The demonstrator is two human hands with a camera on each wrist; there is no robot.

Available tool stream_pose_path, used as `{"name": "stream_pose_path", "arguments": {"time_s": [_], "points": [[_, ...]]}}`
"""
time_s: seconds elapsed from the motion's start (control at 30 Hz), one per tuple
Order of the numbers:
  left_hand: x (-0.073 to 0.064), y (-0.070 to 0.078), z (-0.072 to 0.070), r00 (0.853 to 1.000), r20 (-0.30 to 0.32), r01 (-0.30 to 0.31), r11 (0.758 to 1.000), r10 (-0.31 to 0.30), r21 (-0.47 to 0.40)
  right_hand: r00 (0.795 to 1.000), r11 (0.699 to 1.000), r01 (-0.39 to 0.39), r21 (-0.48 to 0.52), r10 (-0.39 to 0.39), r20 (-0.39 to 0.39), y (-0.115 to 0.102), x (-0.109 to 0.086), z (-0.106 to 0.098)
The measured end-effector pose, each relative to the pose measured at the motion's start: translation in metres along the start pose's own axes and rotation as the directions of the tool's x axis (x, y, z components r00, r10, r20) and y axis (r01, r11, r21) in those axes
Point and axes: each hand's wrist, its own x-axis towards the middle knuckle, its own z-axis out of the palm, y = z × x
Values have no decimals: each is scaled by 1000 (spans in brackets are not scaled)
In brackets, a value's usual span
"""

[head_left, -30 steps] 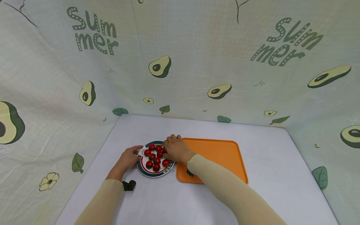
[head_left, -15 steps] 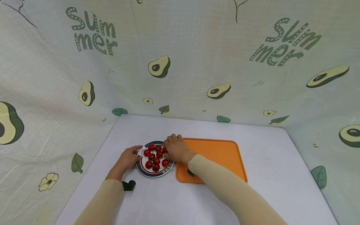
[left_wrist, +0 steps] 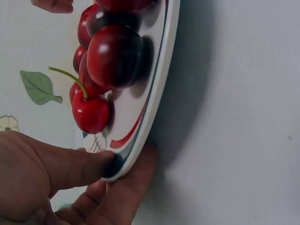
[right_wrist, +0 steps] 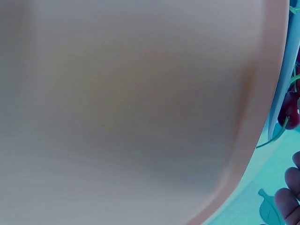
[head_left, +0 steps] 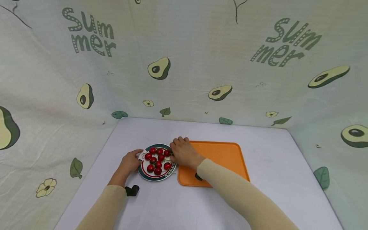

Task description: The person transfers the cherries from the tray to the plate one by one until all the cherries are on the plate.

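Observation:
Red cherries (head_left: 158, 164), some with green stems, lie on a round white plate (left_wrist: 129, 119) with a dark green and red border. My left hand (head_left: 130, 162) pinches the plate's left rim, thumb on top and fingers underneath, as the left wrist view shows. Just beyond the opposite rim is my right hand (head_left: 185, 152), its back turned up and its thumb near the right-hand cherries. In the right wrist view, its fingertips (right_wrist: 287, 201) appear apart from the plate, with no object visible between them; its palm is hidden.
An orange tray (head_left: 221, 159) lies right of the plate, partly under my right forearm. The white table (head_left: 161, 210) meets cloth walls (head_left: 189, 48) printed with avocados at the back and sides. Each wrist carries a small black mount (head_left: 132, 190).
My right hand has shifted slightly right, away from the plate, uncovering more of the rightmost cherry. The left hand keeps its hold on the rim. The head view has turned a little.

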Motion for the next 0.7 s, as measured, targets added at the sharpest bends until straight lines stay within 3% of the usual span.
{"name": "stream_pose_path", "arguments": {"time_s": [0.23, 0.47, 0.6, 0.7], "points": [[-3, 8, 2, 997, -73, -9, 995, 16, 99, 999, 999, -26, 38, 27, -20, 11, -17, -1], [-9, 5, -8, 997, -78, -19, 989, 30, 146, 997, 997, -29, 67, 34, -76, 38, -50, -1], [-12, -9, -15, 987, -109, -97, 975, 121, 200, 992, 990, -87, 112, 97, -83, 57, -74, -2], [-16, -22, -21, 957, -173, -173, 938, 232, 301, 983, 977, -146, 154, 160, -86, 71, -95, -3]]}}
